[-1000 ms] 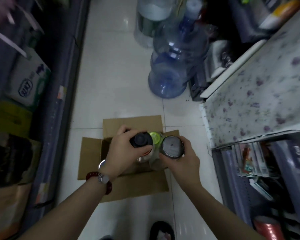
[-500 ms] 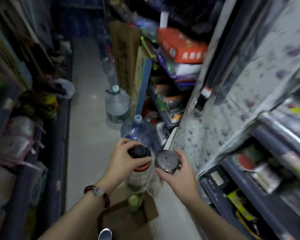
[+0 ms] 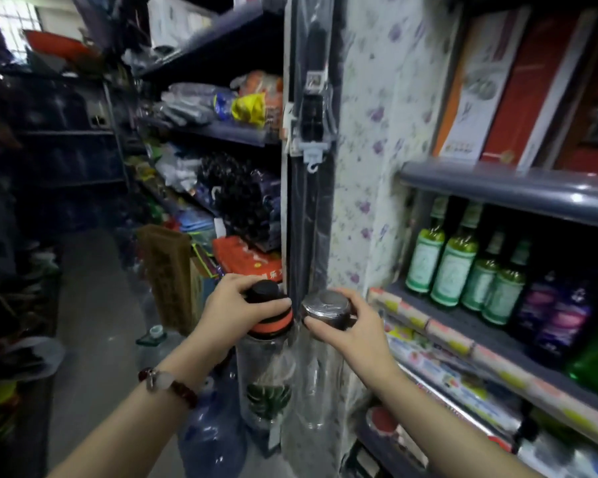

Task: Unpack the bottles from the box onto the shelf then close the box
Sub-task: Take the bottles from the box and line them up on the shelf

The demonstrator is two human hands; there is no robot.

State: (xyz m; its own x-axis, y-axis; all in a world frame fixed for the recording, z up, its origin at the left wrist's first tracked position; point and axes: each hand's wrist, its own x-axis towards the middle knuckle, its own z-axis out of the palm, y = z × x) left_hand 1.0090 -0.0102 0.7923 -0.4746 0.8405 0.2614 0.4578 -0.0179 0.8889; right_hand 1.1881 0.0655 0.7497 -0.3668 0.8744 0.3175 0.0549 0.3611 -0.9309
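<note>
1. I see two bare hands held up at chest height in a narrow shop aisle, each carrying a clear drinking bottle by its lid.
2. My left hand is curled over the top of the bottle with the black and orange cap — fingers wrapped round the cap, body hanging below with a green leaf print near its base.
3. My right hand is closed round the steel lid of the second clear bottle, thumb on the near side, fingers on the far side.
4. The two bottles hang side by side at about 6 o'clock from the middle of the view, nearly touching.
5. The target shelf lies at 3 o'clock, already holding a row of green bottles and darker purple ones beyond.
6. The box is out of view.
7. I judge the step in hand to be the carry from box to shelf. The next move calls for swinging both bottles right and setting them upright on a bare stretch of the ledge, clear of the green row.
8. Compared with a second ago — when both hands were down in the open box on the floor — the bottles have come up and the view has lifted to the shelving.
</note>
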